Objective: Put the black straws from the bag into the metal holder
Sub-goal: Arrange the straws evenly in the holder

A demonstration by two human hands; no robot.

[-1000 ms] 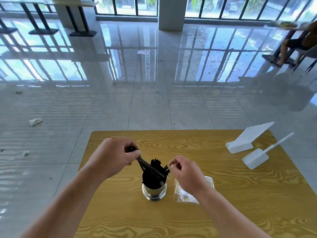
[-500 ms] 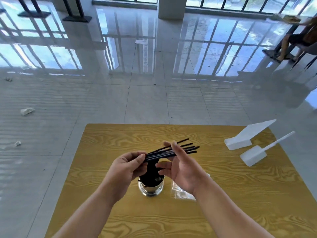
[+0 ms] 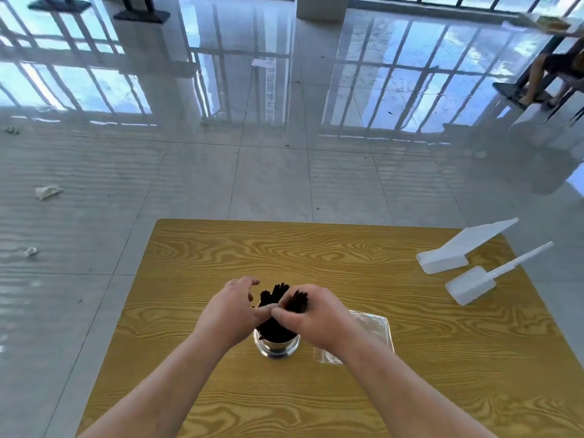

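Note:
A shiny metal holder [image 3: 276,345] stands on the wooden table [image 3: 316,248], near its front middle, packed with upright black straws [image 3: 274,291]. My right hand [image 3: 319,317] grips a bundle of black straws upright at the holder's right side, their tops showing above my fingers. My left hand [image 3: 232,311] is cupped at the holder's left side, fingers loosely curved, and its thumb meets the right thumb in front of the straws. Both hands hide the holder's mouth. The clear plastic bag [image 3: 371,327] lies flat on the table just right of the holder, partly under my right wrist.
Two white plastic scoop-like pieces [image 3: 455,251] [image 3: 474,284] lie at the table's right edge. Crumpled paper scraps [image 3: 47,191] lie on the glossy tiled floor to the left. A seated person's legs [image 3: 543,77] show at the far right by another table.
The bundle of straws, held level above the holder in my left hand, now stands upright in my right hand at the holder. Both hands have dropped and closed in around it.

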